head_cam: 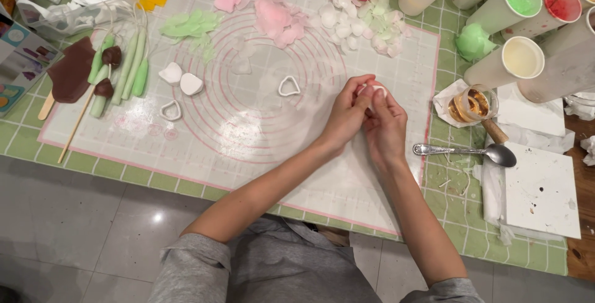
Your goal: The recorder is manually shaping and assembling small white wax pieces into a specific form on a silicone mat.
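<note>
I see both hands meet over the silicone mat (248,136) on the bench: left hand (347,117) and right hand (385,131) pinch one small white clay piece (377,90), fingertips closed on it.

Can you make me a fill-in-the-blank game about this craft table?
1. Both hands, the left hand and the right hand, pinch a small ____ piece.
2. The spoon lies to the ____ of the hands.
3. The work mat has pink ____ printed on it.
4. The petals above the mat's middle are ____.

Missing words: white; right; circles; pink
</note>
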